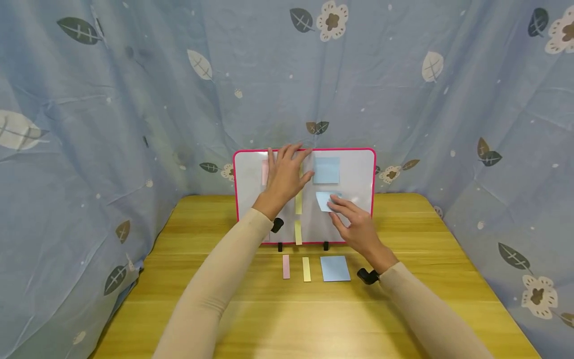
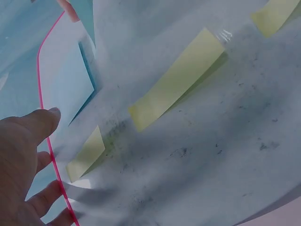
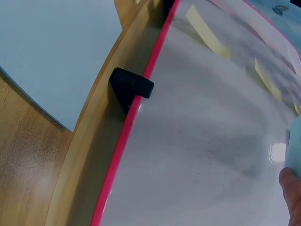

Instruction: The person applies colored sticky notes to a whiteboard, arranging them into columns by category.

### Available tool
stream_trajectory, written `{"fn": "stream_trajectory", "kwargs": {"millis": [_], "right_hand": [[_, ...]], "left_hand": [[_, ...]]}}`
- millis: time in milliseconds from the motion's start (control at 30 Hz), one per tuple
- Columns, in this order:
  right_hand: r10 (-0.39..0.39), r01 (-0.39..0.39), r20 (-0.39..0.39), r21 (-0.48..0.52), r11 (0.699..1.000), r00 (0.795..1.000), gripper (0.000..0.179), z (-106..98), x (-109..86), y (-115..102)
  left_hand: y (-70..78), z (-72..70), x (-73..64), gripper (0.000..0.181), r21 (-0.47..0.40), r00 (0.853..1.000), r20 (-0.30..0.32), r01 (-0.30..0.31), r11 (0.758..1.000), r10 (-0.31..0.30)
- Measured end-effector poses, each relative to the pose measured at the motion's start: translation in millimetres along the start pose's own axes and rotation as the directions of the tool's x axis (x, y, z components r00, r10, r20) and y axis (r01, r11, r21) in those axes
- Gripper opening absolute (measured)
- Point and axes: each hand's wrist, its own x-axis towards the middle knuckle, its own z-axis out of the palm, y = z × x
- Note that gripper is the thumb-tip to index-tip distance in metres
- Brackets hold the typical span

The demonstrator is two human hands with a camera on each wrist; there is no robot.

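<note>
A whiteboard [image 1: 356, 219] with a pink rim stands upright on the table. At its top edge my left hand [image 1: 284, 177] spreads its fingers, with fingertips right at the rim; the left wrist view shows the thumb [image 2: 44, 122] in front of the board. My right hand [image 1: 358, 224] holds a light-blue sticky note [image 1: 324, 201] at the board's face, its fingers over the note's right part and thumb at the lower edge. Above it, another blue sticky note [image 1: 326, 170] is stuck on. Yellow strips [image 1: 298, 233] run down the board's middle, and a pink strip [image 1: 264, 172] shows left of my left hand.
Before the board on the wooden table [image 1: 287, 319] lie a pink strip pad [image 1: 286, 267], a yellow strip pad [image 1: 307, 269] and a blue sticky-note pad [image 1: 335, 269]. Black clips [image 3: 131, 84] support the board's lower edge. A patterned curtain [image 1: 269, 75] hangs around the table.
</note>
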Motion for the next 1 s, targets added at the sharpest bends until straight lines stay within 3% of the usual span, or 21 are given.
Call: {"fn": "stream_trajectory", "kwargs": {"millis": [367,633,1000], "right_hand": [[-0.005,0.006,-0.022,0.013,1.0,1.0,0.037,9.0,5.8,3.8],[0.01,-0.01,-0.008,0.026,1.0,1.0,0.037,12.0,6.1,5.5],[0.028,-0.029,0.018,0.038,0.999,0.999,0.035,14.1,6.2,4.4]], "left_hand": [[5.2,-7.0,-1.7,0.092,0.073,0.998,0.056,-0.009,0.997,0.005],[1.8,-0.8,-3.4,0.108,0.08,0.997,0.079,-0.024,0.997,0.017],[0.4,8.1,-3.3,0.119,0.117,0.997,0.065,-0.036,0.992,0.029]]}}
